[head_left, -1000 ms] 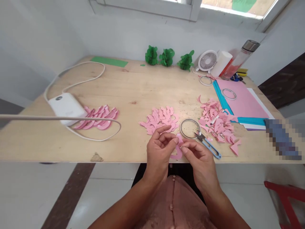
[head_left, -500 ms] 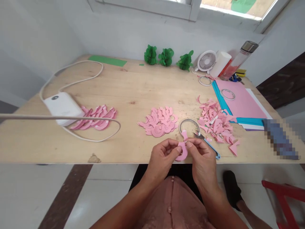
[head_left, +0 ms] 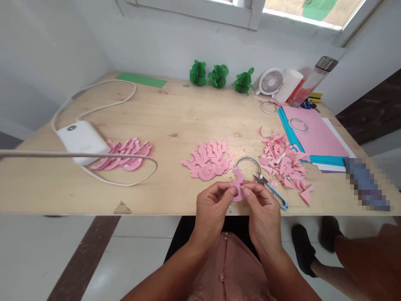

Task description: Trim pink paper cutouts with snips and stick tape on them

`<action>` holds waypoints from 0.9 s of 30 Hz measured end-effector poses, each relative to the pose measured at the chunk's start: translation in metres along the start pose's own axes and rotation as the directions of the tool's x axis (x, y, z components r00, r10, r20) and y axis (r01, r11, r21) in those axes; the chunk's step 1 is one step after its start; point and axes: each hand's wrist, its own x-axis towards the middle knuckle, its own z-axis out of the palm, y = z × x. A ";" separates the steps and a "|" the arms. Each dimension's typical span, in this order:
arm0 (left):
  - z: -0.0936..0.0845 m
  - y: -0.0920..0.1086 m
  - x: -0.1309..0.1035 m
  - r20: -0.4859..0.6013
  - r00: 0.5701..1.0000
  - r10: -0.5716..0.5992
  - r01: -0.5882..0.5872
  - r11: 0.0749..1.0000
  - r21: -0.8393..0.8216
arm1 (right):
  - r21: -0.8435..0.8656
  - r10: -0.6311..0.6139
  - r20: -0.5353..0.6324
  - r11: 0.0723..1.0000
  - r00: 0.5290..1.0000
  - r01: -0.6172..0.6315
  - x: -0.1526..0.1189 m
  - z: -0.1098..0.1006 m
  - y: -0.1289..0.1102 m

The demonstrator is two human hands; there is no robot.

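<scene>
Between my hands is a curved pink paper cutout (head_left: 238, 177), held above the table's front edge. My left hand (head_left: 216, 205) pinches its left side between thumb and fingers. The fingertips of my right hand (head_left: 263, 209) are closed at its right side, with a tiny white bit showing there. Just beyond lies a roll of tape (head_left: 248, 159), partly behind the cutout. Blue-handled thread snips (head_left: 275, 195) rest to the right of my right hand. A pile of pink paper cutouts (head_left: 209, 161) lies ahead and to the left.
Pink paper scraps (head_left: 286, 161) are heaped at the right, before coloured sheets (head_left: 326, 133) bearing another tape roll. A white power bank (head_left: 83, 140) with a cable sits left, beside more pink pieces (head_left: 131, 154). Green paper figures (head_left: 218, 76), a fan (head_left: 271, 81) and a bottle (head_left: 316, 79) line the back.
The pink cutout has turned and tilted in my fingers, its upper end moving left. Both hands shift slightly. Another person's legs show more at the lower right.
</scene>
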 end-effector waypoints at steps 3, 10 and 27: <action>0.003 -0.002 -0.002 -0.026 1.000 -0.005 0.004 0.999 -0.052 | 0.014 -0.004 -0.021 1.000 1.000 0.004 -0.001 0.002 0.003; 0.007 -0.006 -0.004 -0.039 0.999 0.006 -0.011 0.991 -0.136 | 0.052 -0.020 -0.060 0.998 0.998 0.023 -0.003 0.008 0.007; 0.008 -0.006 -0.002 -0.020 0.998 -0.055 0.054 0.996 -0.073 | 0.028 -0.089 -0.079 0.995 0.993 0.092 -0.006 0.012 0.007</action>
